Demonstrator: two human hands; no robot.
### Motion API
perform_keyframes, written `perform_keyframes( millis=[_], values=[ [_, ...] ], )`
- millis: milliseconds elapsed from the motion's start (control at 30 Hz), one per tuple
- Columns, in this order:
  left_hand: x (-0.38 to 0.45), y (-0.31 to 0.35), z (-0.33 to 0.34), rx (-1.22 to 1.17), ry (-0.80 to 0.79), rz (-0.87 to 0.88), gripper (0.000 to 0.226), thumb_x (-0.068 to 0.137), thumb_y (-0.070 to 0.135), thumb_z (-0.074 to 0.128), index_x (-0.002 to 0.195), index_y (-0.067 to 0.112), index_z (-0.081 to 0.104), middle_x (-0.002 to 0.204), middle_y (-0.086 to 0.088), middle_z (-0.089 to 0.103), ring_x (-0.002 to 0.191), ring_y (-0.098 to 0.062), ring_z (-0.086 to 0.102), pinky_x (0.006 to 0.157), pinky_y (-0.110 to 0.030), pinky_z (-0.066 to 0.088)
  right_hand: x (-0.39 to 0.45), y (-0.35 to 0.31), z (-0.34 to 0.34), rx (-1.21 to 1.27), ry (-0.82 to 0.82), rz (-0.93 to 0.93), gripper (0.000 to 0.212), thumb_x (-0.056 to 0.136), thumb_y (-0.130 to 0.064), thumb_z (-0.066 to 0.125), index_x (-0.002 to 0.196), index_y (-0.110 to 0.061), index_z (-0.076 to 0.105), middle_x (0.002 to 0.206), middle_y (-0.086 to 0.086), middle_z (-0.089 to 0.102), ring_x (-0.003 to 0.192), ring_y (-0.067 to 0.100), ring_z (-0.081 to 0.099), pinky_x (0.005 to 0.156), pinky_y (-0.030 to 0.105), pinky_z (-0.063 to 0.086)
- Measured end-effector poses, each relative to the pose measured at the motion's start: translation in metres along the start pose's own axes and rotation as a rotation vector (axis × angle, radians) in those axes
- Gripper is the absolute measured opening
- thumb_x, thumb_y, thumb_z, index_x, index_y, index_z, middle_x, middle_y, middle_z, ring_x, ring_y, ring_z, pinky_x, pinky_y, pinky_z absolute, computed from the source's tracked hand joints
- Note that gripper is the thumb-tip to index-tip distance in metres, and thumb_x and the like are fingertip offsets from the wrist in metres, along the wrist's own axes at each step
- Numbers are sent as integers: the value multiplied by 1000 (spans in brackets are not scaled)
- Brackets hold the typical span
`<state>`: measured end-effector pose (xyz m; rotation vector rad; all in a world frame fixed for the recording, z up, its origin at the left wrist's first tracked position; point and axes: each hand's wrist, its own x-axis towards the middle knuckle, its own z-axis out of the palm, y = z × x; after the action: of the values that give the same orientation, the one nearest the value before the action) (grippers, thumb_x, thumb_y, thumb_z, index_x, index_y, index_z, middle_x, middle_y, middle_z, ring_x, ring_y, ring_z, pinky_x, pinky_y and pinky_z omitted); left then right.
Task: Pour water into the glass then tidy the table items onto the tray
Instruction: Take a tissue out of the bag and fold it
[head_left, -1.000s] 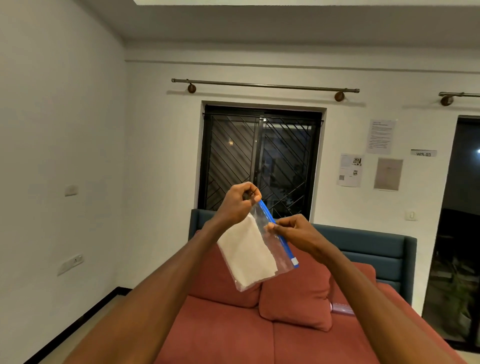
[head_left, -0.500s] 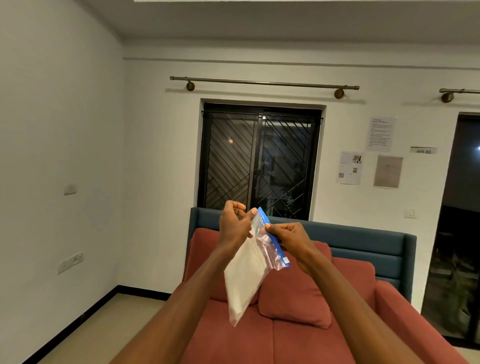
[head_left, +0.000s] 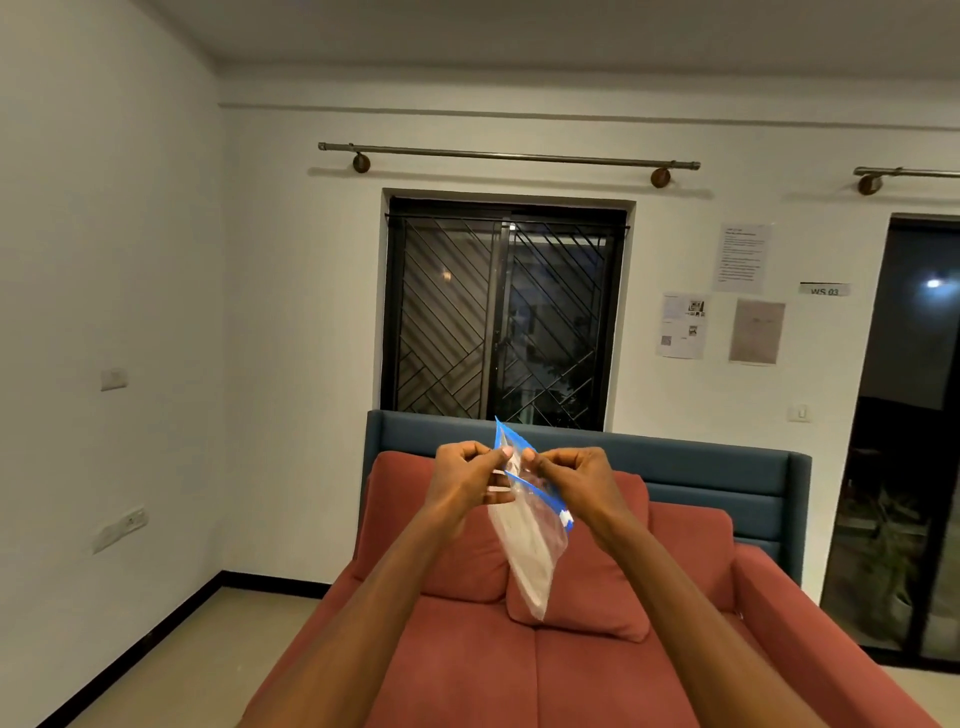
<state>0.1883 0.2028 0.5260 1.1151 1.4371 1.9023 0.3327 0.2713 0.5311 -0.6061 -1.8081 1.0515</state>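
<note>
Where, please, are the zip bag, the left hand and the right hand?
zip bag (head_left: 527, 551): head view, on its clear body below the hands.
left hand (head_left: 465, 480): head view, on its back.
right hand (head_left: 574, 480): head view, on its back.

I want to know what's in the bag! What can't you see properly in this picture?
Head view:
- White thing in the zip bag: blurred by the plastic, so unclear.
- Left hand and right hand fingertips: curled, hidden at the bag's top.
- Wall papers: print too small.
- Glass, tray, table: out of frame.
</note>
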Motion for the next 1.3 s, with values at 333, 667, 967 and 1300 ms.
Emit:
perform_keyframes(
  millis=[333, 667, 967, 1300],
  values=[
    [-1, -5, -13, 699, 77, 306, 16, 71, 13, 73, 62, 6, 62, 65, -2, 68, 58, -13, 60, 57, -29, 49, -8, 22, -18, -812, 169, -295, 25, 74, -2, 63, 78, -26, 68, 116, -13, 65, 95, 14, 65, 67, 32, 52],
    [-21, -29, 9, 672, 53, 413, 17, 79, 20, 68, 72, 8, 58, 67, 2, 65, 62, -14, 64, 60, -40, 55, -26, 37, -5, -1141, -11, -165, 32, 84, -17, 56, 112, -26, 69, 108, -4, 71, 105, 25, 62, 80, 35, 43],
    [-35, -44, 25, 171, -163, -275, 26, 89, 13, 45, 95, 3, 68, 86, -12, 70, 74, -26, 65, 68, -38, 55, -33, 26, -6, -669, 56, -145, 49, 72, 1, 53, 109, -21, 75, 106, -5, 74, 98, 19, 67, 82, 33, 53],
    [-40, -39, 39, -65, -125, -305, 35, 81, 8, 45, 100, -3, 72, 87, -18, 73, 68, -26, 67, 57, -28, 52, -41, 27, -8, -1127, 5, -45, 21, 82, -21, 47, 92, -15, 65, 100, 2, 63, 96, 28, 61, 87, 40, 41]
  ],
)
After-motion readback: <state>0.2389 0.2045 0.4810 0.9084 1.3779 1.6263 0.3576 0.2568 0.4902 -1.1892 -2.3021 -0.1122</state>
